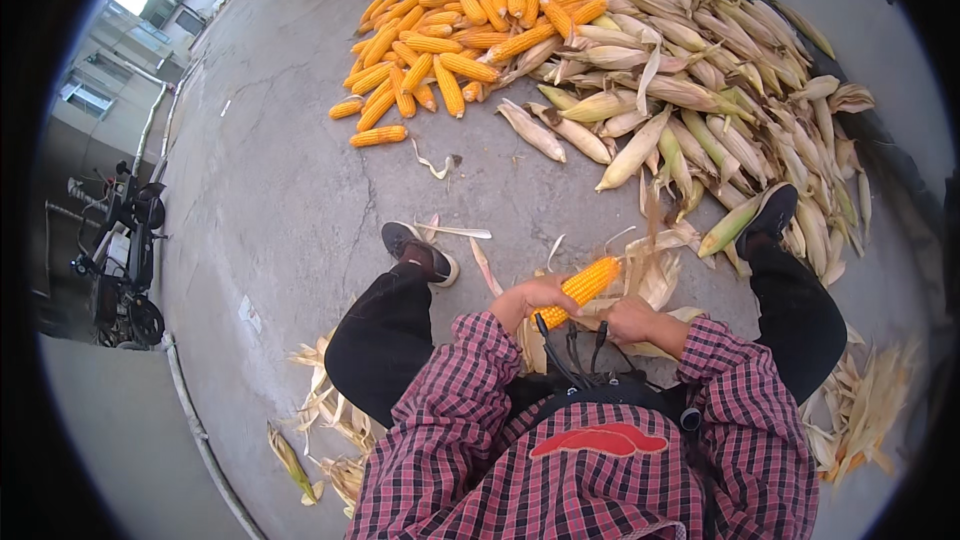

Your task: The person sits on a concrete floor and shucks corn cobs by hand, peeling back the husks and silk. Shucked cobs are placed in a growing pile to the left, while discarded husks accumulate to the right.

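Observation:
A bare yellow corn cob with its kernels (589,283) lies slanted in my left hand (541,300), whose fingers close around its lower end. Close on its right, my right hand (631,319) is closed on pale dry husk leaves (652,281), which spread out behind and below the fist. Brown silk hangs blurred above these leaves. Beyond my feet is a heap of husked yellow cobs (450,37), and against its right side lies a larger pile of corn ears in their husks (697,82).
My shoes (420,251) rest on the concrete floor (277,165) on both sides. Loose husks (337,420) lie by my left leg, more husks (862,405) by my right. Dark cables hang at my waist. A parked motor vehicle (124,262) stands far left, past a pole (199,427).

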Available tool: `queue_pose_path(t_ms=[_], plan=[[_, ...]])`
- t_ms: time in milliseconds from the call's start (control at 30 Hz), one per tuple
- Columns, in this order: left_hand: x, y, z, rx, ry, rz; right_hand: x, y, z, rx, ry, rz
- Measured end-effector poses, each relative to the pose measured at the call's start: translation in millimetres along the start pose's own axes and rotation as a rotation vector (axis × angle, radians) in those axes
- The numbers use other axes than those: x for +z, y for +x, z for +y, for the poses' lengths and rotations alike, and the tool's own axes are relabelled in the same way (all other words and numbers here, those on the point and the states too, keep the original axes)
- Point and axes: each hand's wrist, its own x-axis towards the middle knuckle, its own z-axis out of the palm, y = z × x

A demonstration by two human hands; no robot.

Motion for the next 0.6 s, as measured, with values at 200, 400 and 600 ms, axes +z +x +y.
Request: queue_pose_path(t_ms=[200,400,600], plan=[[-77,47,11,-0.046,-0.851,0.644,-14,0,24,0.362,0.254,-0.295],[-188,28,230,0.979,-0.651,0.653,35,28,51,0.584,0.335,0.061],[-210,182,142,0.059,0.366,1.267,106,16,27,0.540,0.059,-0.084]])
